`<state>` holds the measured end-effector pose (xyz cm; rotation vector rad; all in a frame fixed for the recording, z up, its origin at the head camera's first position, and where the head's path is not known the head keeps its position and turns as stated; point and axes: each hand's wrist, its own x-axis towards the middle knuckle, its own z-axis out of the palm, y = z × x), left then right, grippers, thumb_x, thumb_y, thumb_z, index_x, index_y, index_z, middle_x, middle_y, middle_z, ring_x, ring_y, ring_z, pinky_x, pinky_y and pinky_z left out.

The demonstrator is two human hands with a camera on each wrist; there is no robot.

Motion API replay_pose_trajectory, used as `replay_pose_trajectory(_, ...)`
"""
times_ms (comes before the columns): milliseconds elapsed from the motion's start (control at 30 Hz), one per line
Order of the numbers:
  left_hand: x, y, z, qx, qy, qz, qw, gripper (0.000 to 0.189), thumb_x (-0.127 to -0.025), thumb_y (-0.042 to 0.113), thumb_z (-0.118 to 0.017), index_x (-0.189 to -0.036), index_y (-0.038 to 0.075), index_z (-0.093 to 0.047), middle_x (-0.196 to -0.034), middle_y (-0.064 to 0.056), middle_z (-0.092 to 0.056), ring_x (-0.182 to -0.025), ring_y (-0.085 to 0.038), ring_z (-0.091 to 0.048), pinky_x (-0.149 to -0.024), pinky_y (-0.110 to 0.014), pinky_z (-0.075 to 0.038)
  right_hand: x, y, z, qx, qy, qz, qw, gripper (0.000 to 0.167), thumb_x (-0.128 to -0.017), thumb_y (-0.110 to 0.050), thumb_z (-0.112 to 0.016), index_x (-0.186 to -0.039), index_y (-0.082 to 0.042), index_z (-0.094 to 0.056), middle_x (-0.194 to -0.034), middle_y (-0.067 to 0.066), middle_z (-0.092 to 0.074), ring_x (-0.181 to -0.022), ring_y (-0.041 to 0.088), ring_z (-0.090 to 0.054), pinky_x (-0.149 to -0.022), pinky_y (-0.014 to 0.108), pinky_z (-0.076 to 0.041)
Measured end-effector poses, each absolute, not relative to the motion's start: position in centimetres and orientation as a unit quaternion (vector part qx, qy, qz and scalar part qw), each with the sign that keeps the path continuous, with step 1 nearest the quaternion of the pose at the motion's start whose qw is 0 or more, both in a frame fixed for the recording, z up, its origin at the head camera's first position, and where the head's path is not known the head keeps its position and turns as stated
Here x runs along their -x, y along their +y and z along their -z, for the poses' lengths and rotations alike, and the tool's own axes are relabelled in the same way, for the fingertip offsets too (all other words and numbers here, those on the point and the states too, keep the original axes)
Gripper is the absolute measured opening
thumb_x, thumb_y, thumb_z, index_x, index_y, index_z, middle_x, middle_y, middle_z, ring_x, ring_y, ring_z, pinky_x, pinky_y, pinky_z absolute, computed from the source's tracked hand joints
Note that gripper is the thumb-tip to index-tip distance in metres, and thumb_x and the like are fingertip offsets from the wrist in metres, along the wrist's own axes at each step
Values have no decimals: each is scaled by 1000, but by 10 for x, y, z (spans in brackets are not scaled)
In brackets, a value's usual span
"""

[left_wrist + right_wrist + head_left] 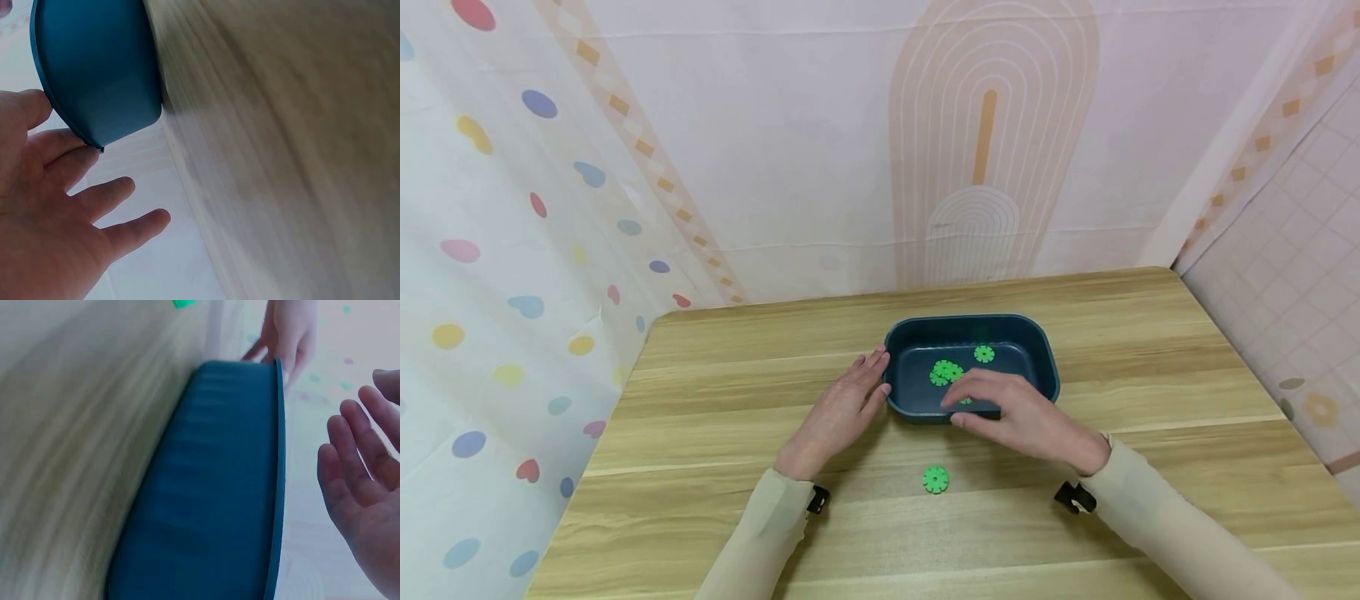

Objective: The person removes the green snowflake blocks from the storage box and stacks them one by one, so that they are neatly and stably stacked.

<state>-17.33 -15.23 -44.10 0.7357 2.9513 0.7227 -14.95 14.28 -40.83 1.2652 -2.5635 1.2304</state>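
A dark blue rectangular box (pixel 973 330) sits on the table with several green notched plastic discs in it. Some discs (pixel 945 372) overlap near its middle, one disc (pixel 984 354) lies apart by the far wall, and another is partly covered by my right hand (pixel 1028 417). That hand hovers over the near rim, fingers loosely bent and thumb apart, holding nothing that shows. My left hand (pixel 833 414) is at the box's left end; in the left wrist view its thumb and fingertips touch the rim (pixel 44 81), fingers mostly straight. One green disc (pixel 936 487) lies on the table in front.
The wood-grain table (pixel 700 433) reaches back to a patterned cloth (pixel 790 167), with more cloth hanging on the left and right sides. Black straps (pixel 1076 497) show at both wrists, below beige sleeves.
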Motion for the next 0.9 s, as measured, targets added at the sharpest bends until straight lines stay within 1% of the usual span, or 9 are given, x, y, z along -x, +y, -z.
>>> replay_pose_trajectory(133,173,-152,441,-236,944,-230,7,55,-112,32,-46,-159,5,-38,-167,-10,-32,-151,-38,-33,-121,-52,-32,157,149,408,-379,-829,-409,41,19,-98,-15,-74,-117,-20,-75,-119,-8,-70,-112,14,-65,-94,41,-57)
replay_pose_trajectory(200,173,-152,441,-235,944,-229,6,55,-112,33,-46,-159,5,-38,-167,-11,-32,-151,-38,-33,-121,-52,-32,162,153,410,-370,-828,-417,59,20,-97,-12,-74,-116,-18,-75,-118,-5,-71,-109,18,-65,-91,42,-58)
replay_pose_trajectory(367,173,-152,441,-234,944,-232,3,55,-112,32,-47,-159,5,-39,-166,-13,-34,-151,-38,-33,-121,-53,-32,174,160,415,-343,-835,-422,82,21,-96,-9,-74,-116,-13,-74,-116,-1,-72,-105,24,-66,-91,44,-58)
replay_pose_trajectory(433,173,-152,441,-234,944,-233,3,55,-112,32,-47,-159,4,-39,-166,-13,-35,-151,-39,-33,-121,-53,-32,178,162,415,-332,-841,-421,81,21,-96,-10,-74,-117,-11,-74,-117,0,-72,-106,26,-66,-92,48,-57)
replay_pose_trajectory(600,172,-151,440,-232,944,-234,7,55,-112,32,-47,-159,5,-38,-166,-13,-34,-151,-39,-33,-121,-53,-32,188,165,417,-304,-860,-406,59,23,-96,-12,-74,-119,-8,-73,-120,7,-71,-110,32,-65,-94,55,-55)
replay_pose_trajectory(767,172,-151,439,-231,945,-233,11,55,-112,32,-47,-159,5,-38,-166,-12,-34,-151,-39,-33,-121,-52,-32,197,167,420,-282,-885,-370,19,28,-98,-17,-74,-124,-7,-72,-125,9,-69,-117,29,-63,-101,53,-52)
replay_pose_trajectory(900,172,-151,439,-232,944,-232,8,55,-112,32,-47,-159,4,-38,-166,-13,-34,-151,-39,-33,-121,-52,-31,203,167,423,-273,-899,-342,-14,34,-98,-20,-73,-129,-5,-70,-128,11,-68,-121,29,-62,-104,53,-51)
